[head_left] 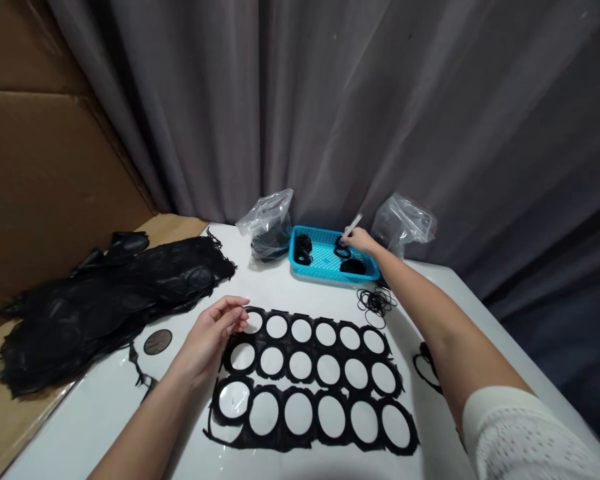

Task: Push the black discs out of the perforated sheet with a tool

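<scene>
My right hand [359, 240] reaches into the blue plastic basket [320, 272], closed on a white stick-like tool [353, 225]. Black rings [343, 251] hang or lie just under its fingertips; whether the fingers grip them too is unclear. Close to the top left corner of a black rubber sheet [314, 390] with rows of round holes, my left hand [223, 327] has its fingers curled and its thumb against them. What they pinch, if anything, is hidden. The sheet lies flat on the white table [190, 453].
A pile of black sheets [115, 300] lies at left beside a cardboard box [45, 187]. Clear plastic bags [270, 230] [405, 223] flank the basket. Thin black rings [377, 302] lie tangled before it, with more rings [425, 370] under my right forearm. A dark disc [158, 342] rests at left.
</scene>
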{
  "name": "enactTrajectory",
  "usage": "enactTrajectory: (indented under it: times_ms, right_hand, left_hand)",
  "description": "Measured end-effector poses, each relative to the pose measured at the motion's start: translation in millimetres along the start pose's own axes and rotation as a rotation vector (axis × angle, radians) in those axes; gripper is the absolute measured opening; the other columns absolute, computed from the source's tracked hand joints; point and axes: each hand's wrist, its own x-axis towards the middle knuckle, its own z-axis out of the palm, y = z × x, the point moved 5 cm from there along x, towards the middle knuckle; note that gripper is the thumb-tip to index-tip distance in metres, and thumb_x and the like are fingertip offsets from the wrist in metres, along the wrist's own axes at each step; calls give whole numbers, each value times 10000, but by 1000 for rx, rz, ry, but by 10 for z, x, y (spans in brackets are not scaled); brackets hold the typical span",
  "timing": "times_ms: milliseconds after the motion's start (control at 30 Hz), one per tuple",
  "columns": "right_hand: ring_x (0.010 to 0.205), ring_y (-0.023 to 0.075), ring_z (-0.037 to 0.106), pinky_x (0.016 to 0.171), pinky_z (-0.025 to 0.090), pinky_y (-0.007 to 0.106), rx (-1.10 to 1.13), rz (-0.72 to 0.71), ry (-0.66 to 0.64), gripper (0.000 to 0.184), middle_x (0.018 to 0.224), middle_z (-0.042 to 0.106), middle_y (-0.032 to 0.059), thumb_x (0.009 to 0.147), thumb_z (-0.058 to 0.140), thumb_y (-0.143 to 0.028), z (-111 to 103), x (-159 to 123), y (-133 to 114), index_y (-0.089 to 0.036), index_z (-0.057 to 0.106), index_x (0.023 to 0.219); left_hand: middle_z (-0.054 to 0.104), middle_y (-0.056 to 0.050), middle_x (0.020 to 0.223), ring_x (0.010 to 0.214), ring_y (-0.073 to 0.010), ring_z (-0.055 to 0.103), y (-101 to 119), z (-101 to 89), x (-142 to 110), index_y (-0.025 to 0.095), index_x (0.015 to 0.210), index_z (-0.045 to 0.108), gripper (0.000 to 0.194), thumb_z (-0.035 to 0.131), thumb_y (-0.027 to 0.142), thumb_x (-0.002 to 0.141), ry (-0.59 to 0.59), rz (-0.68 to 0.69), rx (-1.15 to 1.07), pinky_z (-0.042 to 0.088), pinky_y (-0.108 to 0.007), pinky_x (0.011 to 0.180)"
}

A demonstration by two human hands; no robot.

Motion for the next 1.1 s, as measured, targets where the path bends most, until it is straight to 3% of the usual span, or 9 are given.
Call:
enactTrajectory:
  times_ms: [333, 433, 500, 600, 733, 800, 933, 1100]
  right_hand:
    - [709, 153, 655, 728, 528, 293, 446, -99, -437, 417, 632, 561, -33, 664, 856, -318, 263, -682, -515, -208, 454, 653]
    - [688, 136, 640, 708, 531, 283, 548, -141, -548, 419, 693, 595, -15, 647, 872, -323, 299, -799, -643, -205, 471, 662]
    - [708, 148, 657, 721, 544, 294, 476, -138, -487, 392, 735, 623, 9, 669, 850, -300, 295, -738, -657, -201, 470, 665]
    - [746, 171, 676, 768, 552, 311, 287, -113, -236, 355, 673, 597, 6, 746, 773, -249, 290, -478, -618, -213, 431, 661]
    - [757, 169, 663, 782, 526, 296, 131, -107, -33, 295, 622, 570, -10, 825, 658, -192, 508, -149, -557, -224, 404, 678]
    - [762, 169, 660, 771, 507, 279, 33, -118, -25, 223, 654, 610, 2, 827, 619, -161, 705, -91, -526, -211, 454, 686]
    - [776, 184, 654, 749, 468, 253, -156, -185, -146, 181, 716, 673, 21, 787, 643, -127, 1054, -181, -502, -192, 532, 659]
    - [906, 217, 652, 811, 432, 260, -328, -274, -240, 78, 900, 722, 57, 815, 640, -154, 1106, -286, -519, -189, 612, 750]
  left_hand:
    - [651, -15, 812, 733, -138, 601, -61, 59, 1, 182, 995, 695, 294, 794, 375, 796, -44, -32, 32, 461, -258, 718]
    - [653, -18, 816, 736, -136, 594, -62, 63, 2, 179, 998, 694, 300, 795, 379, 799, -45, -31, 41, 455, -257, 725]
    - [654, -14, 815, 740, -132, 593, -69, 54, 7, 181, 1003, 691, 296, 794, 374, 804, -46, -34, 39, 452, -251, 735]
    - [655, -5, 816, 749, -122, 598, -82, 37, 13, 190, 1015, 685, 285, 787, 367, 816, -55, -42, 25, 451, -237, 747]
    - [658, 0, 811, 738, -112, 598, -72, 32, 13, 189, 1014, 683, 304, 792, 382, 807, -45, -47, 26, 453, -223, 735]
    - [654, 0, 794, 718, -114, 597, -53, 33, 12, 181, 998, 687, 324, 807, 387, 779, -27, -40, 27, 458, -227, 718]
    - [652, -2, 779, 701, -122, 606, -22, 44, 7, 177, 973, 695, 337, 822, 388, 743, -24, -22, 8, 469, -239, 701]
    - [661, -7, 796, 711, -119, 614, -31, 38, 8, 179, 974, 708, 323, 819, 387, 753, -36, -8, 8, 485, -242, 714]
